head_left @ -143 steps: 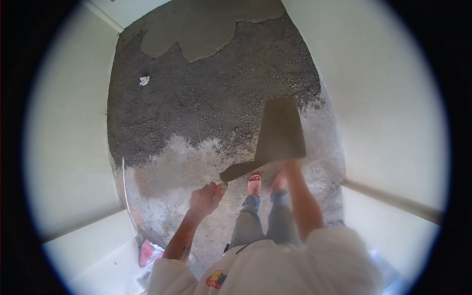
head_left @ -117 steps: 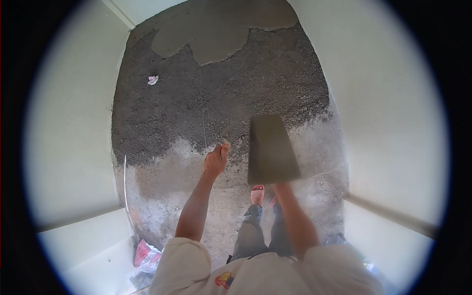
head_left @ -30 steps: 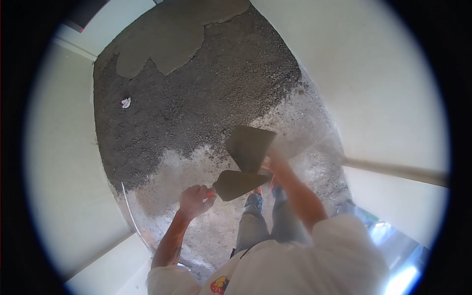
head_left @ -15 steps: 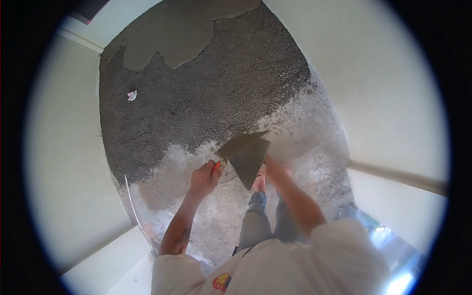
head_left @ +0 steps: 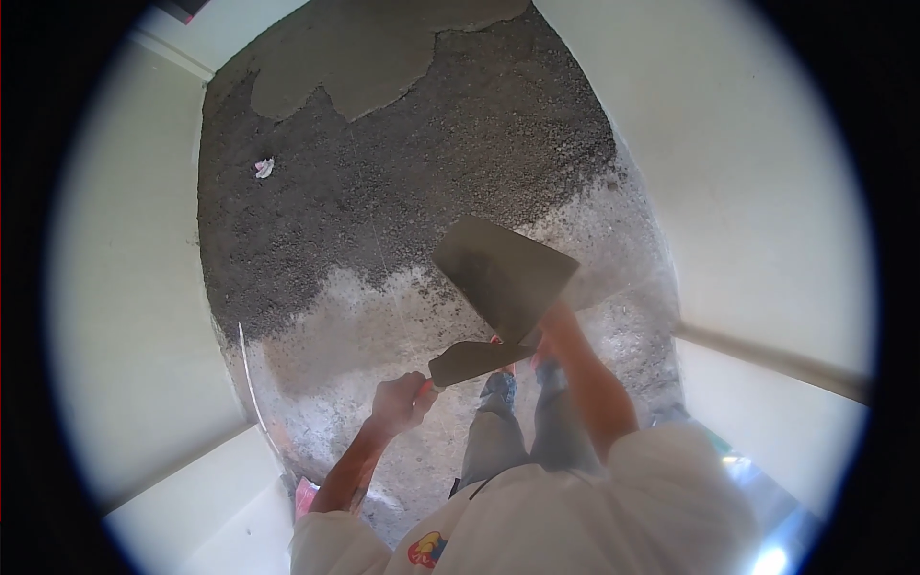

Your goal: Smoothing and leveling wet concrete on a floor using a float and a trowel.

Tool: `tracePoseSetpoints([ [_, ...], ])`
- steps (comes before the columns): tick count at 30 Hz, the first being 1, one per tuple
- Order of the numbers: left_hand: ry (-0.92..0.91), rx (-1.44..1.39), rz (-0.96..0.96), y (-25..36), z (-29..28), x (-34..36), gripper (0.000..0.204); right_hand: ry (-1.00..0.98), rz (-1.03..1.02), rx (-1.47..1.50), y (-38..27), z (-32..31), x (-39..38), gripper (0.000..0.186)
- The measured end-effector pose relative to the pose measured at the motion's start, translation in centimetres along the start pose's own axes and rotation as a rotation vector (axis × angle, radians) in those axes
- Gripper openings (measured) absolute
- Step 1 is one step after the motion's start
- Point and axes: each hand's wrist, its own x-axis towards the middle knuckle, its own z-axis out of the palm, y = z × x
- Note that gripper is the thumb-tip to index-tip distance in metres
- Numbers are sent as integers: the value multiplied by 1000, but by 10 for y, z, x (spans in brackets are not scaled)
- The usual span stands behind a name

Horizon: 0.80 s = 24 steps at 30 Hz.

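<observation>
My left hand [head_left: 402, 401] is closed round the orange-red handle of a trowel [head_left: 476, 362]. The trowel's grey blade points right, its tip by the near corner of a plasterer's hawk [head_left: 503, 273]; whether they touch I cannot tell. My right hand [head_left: 552, 318] grips the hawk, a flat grey plate tilted in front of me, which hides most of its fingers. Beyond lies dark, crumbly mortar [head_left: 402, 182] on the floor, with a smooth wet grey patch [head_left: 374, 57] at the far end.
Pale, dusty bare floor [head_left: 326, 374] surrounds my feet. White walls [head_left: 738, 172] close in on both sides. A crumpled white-and-pink scrap [head_left: 264, 169] lies on the mortar at left. A thin white strip [head_left: 251, 379] runs along the left wall, and something pink [head_left: 306, 495] is by my left elbow.
The trowel has come down from the hawk's far edge to its near side. The hawk has shifted and turned, now showing a broader face. My view has moved slightly.
</observation>
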Motion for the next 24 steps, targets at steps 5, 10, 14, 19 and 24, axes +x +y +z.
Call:
tracePoseSetpoints([
  [5,0,-4,31,-3,6,4,26,-10,34,27,-1,9,14,44],
  [10,-64,-12,4,2,12,14,28,1,71,58,0,7,-12,43],
  [14,-141,-73,-50,20,18,42,33,11,96,85,-8,19,0,43],
  [19,-55,-163,-96,22,21,78,36,-21,119,116,-11,40,-13,43],
  [24,70,-147,-159,-50,32,126,38,-71,124,138,-13,38,-36,43],
])
